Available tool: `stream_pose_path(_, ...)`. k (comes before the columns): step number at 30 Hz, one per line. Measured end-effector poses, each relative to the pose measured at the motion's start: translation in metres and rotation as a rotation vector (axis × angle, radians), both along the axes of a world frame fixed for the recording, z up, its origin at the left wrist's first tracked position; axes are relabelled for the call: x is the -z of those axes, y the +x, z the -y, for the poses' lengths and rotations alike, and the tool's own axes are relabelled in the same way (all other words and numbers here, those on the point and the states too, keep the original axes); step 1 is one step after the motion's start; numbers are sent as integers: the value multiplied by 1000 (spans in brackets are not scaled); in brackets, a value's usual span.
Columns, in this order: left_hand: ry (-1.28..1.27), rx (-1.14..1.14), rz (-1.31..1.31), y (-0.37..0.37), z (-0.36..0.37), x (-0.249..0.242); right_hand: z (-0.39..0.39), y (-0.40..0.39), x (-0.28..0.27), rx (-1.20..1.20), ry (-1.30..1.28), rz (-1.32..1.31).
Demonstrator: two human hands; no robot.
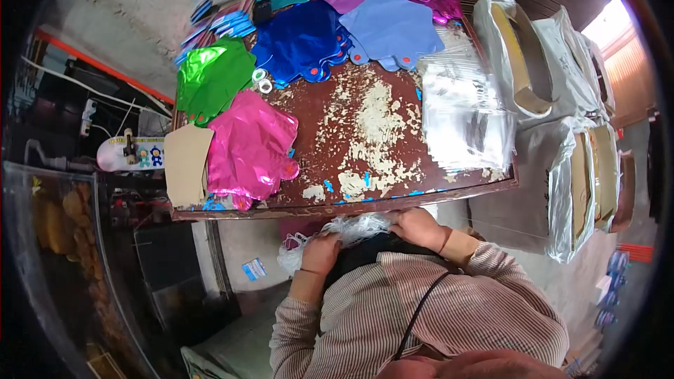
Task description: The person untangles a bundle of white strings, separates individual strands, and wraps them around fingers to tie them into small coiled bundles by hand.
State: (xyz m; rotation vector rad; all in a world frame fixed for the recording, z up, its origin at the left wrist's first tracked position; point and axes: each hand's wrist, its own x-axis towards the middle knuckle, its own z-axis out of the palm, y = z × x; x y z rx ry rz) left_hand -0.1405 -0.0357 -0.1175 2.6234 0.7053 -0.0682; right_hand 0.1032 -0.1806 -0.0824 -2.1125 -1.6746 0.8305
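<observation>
A loose tangle of thin whitish, see-through string [359,225] lies over my lap, just under the front edge of the table. At its left end my left hand [321,253] has its fingers closed on the strands. My right hand [415,229] grips the bundle at the right end, close to the table edge. More of the string [291,251] hangs down beside my left hand. The fingertips of both hands are partly hidden by the strands.
On the worn red table [330,119] lie foil balloons in pink [249,147], green [214,77], dark blue [298,38] and light blue [393,28]. Clear plastic sleeves [467,109] are stacked on the right. White sacks with cardboard [519,63] stand beyond the right edge.
</observation>
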Motion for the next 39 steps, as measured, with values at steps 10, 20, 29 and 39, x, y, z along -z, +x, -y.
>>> stream_pose_path(10, -143, -274, 206, -38, -11, -11, -16, -24, 11, 85, 67, 99)
stream_pose_path(20, -153, -214, 120, -100, -77, 17, -38, -66, -39, 197, 19, 381)
stream_pose_path(29, -278, -101, 63, -99, -112, -16, -57, -99, -38, 298, 4, 238)
stream_pose_path(39, 61, 423, 331, -3, -68, 22, -12, -133, -39, 320, 85, 159)
